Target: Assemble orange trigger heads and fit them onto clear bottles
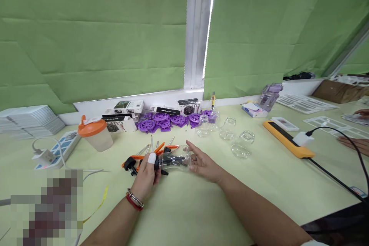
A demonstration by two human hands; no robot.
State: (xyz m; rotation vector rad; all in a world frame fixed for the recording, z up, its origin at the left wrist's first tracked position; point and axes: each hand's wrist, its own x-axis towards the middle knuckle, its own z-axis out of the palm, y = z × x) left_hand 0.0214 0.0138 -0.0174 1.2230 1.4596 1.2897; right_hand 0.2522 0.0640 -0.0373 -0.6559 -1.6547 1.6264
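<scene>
Lengthwise: left grip (pixel 145 177), jar (pixel 183 154), right grip (pixel 205 165)

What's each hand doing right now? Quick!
Left hand: closed, holding the black part at one end of the clear bottle.
Right hand: open, cupped at the bottle's other end.

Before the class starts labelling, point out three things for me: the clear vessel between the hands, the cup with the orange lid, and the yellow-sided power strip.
Clear vessel (pixel 176 157): head view, side wall.
Cup (pixel 100 138): head view, pale body.
Power strip (pixel 281 141): head view, yellow side.
</scene>
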